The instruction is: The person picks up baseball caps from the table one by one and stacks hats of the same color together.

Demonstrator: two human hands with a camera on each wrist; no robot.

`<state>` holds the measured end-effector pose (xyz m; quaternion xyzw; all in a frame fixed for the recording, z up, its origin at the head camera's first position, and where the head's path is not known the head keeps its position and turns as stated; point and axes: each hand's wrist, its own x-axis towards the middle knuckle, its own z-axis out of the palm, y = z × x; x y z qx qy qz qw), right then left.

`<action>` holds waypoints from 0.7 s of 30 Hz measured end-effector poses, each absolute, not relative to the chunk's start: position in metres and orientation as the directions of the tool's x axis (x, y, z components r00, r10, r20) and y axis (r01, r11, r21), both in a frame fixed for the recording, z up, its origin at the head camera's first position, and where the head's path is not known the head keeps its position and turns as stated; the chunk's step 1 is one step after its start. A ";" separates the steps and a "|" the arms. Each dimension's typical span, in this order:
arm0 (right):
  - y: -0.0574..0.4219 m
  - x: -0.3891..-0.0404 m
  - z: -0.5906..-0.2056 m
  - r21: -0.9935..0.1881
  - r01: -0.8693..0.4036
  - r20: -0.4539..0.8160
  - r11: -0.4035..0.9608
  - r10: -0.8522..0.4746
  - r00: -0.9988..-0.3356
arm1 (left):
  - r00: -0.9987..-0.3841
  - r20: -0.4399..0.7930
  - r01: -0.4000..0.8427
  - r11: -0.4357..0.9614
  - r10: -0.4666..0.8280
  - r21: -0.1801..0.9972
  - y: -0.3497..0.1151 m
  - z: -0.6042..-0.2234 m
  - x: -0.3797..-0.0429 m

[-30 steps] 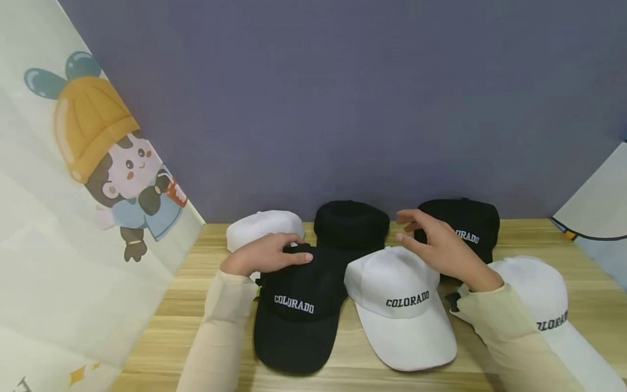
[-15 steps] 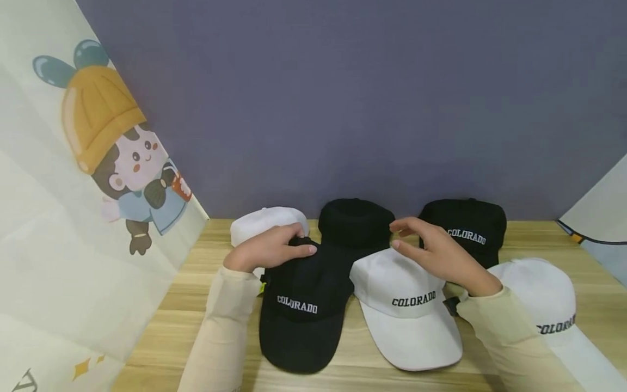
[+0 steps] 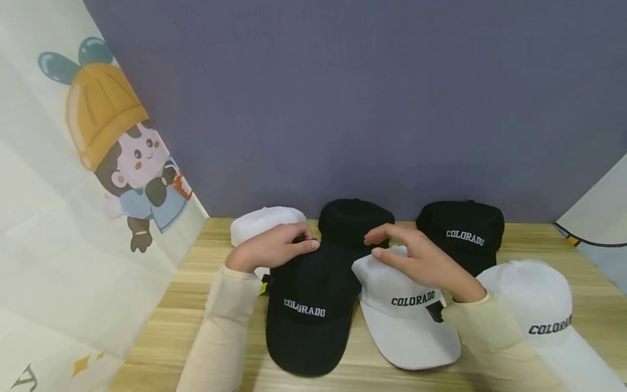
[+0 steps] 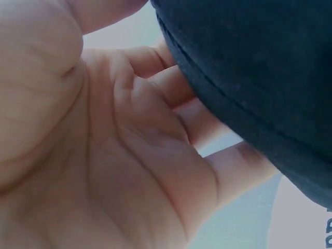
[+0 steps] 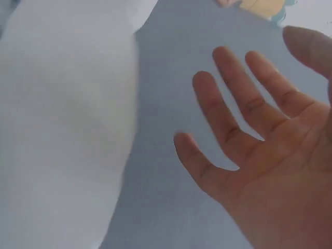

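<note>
Pinches with the left hand (image 3: 271,247) the upper back of a black fabric baseball cap (image 3: 309,324) with white COLORADO lettering, low in the centre of the frame, brim toward the bottom edge. Holds the right hand (image 3: 421,258) loosely extended, fingers parted and slightly bent, grasping nothing, over the top of a white fabric baseball cap (image 3: 404,318) with black COLORADO lettering, right of centre. Has, farther back, a rounded white cap (image 3: 266,218) left of centre, a plain-looking black cap (image 3: 355,215) at centre and a black lettered cap (image 3: 458,220) right of centre. Also, toward the right edge, a white lettered cap (image 3: 526,294). Beneath, a pale wood-grain tabletop (image 3: 161,316); across the top, a blue-grey wall (image 3: 343,98).
</note>
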<state>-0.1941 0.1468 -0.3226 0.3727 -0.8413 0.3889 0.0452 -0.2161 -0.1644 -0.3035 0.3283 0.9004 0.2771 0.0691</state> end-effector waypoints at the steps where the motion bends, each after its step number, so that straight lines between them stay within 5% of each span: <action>1: 0.141 -0.192 -0.322 -0.623 -0.661 0.359 0.419 -0.598 -0.717 | -0.772 0.058 0.555 0.628 0.633 0.546 -0.164 -0.303 -0.216; 11: 0.098 -0.191 -0.323 -0.595 -0.552 0.168 0.584 -0.581 -0.796 | -0.769 0.052 0.553 0.624 0.637 0.552 -0.164 -0.304 -0.216; 21: 0.084 -0.195 -0.344 -0.626 -0.535 0.076 0.568 -0.638 -0.766 | -0.771 0.033 0.549 0.637 0.636 0.541 -0.164 -0.308 -0.219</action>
